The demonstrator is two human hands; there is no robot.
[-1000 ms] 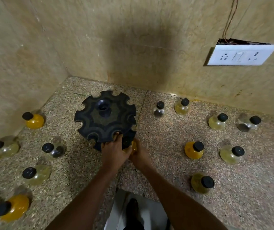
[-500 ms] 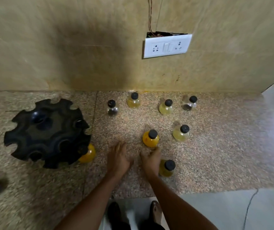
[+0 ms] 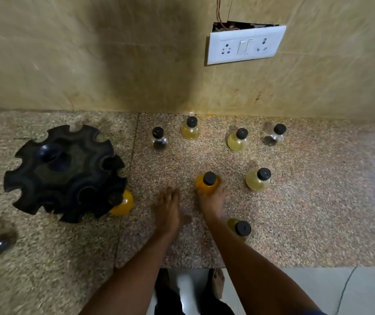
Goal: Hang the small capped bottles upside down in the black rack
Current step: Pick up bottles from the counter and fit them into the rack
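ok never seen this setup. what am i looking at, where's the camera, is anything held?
No robot here: a person works with two bare hands. The single view comes from a wide-angle camera on their head, looking down at a speckled stone counter against a wall. On the left sits the black rack, a notched disc with one orange bottle hanging at its near edge. Small black-capped bottles stand to the right. The right hand has its fingers around an upright orange bottle, which seems not yet lifted. The left hand is open and empty, low over the counter.
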